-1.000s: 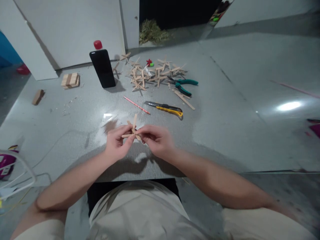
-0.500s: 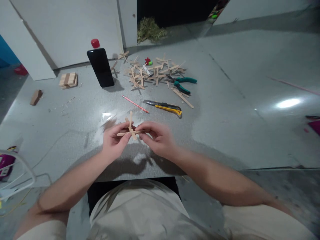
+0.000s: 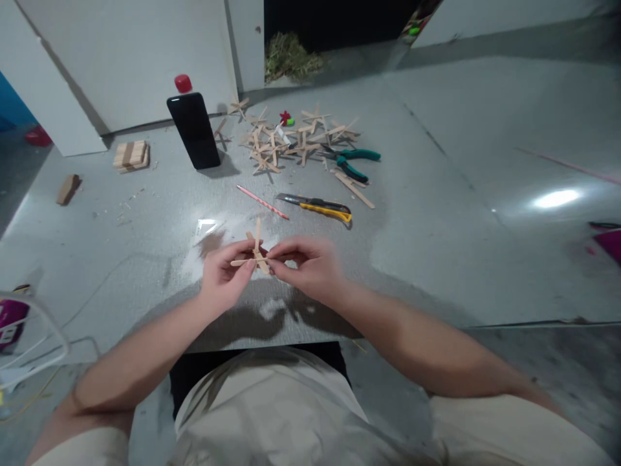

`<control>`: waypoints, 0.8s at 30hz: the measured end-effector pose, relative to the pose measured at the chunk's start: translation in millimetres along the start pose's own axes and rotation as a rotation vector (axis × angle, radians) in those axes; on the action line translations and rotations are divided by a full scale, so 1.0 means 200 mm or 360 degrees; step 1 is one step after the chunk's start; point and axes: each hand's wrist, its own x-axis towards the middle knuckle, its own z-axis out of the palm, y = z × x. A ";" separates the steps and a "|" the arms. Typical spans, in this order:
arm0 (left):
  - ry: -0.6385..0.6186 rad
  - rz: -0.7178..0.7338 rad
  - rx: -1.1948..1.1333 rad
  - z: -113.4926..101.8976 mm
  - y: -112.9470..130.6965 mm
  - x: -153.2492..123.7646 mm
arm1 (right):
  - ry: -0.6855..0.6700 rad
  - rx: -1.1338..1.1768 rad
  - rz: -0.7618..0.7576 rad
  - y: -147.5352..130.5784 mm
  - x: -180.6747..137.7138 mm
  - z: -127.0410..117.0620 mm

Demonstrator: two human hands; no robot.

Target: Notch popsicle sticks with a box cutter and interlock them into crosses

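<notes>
Between my two hands, just above the table's near side, is a small figure of crossed wooden craft sticks [image 3: 257, 241]. My left hand [image 3: 224, 272] pinches it from the left, thumb in front and fingers behind. From the other side my right hand [image 3: 308, 264] grips the right end of a stick between thumb and fingertips. One stick points away from me and another sticks out to the left; the fingers hide part of the joint. Beyond my hands lie a red-and-white pencil [image 3: 262, 202] and a yellow-and-black utility knife [image 3: 315, 208].
Further back is a heap of star-shaped stick figures [image 3: 274, 145] with teal-handled pliers [image 3: 356, 155]. Loose craft sticks [image 3: 356, 189] lie near them. A black phone [image 3: 195, 131] stands upright, with a stack of sticks [image 3: 132, 156] to its left on the grey table [image 3: 436, 226].
The stick figure has shifted slightly to the right and turned a little in my hands. Both hands keep their hold; the things on the table stay put.
</notes>
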 end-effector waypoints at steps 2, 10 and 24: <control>0.0017 0.0023 0.0069 0.01 0.02 0.01 | -0.0020 0.0000 0.0040 0.00 0.00 0.00; 0.0060 0.0128 0.0309 0.01 0.03 0.01 | -0.0062 -0.0085 -0.0129 -0.01 0.01 -0.01; 0.0046 0.0353 0.0444 0.02 0.10 0.01 | -0.0041 -0.0192 -0.0411 -0.02 0.03 -0.01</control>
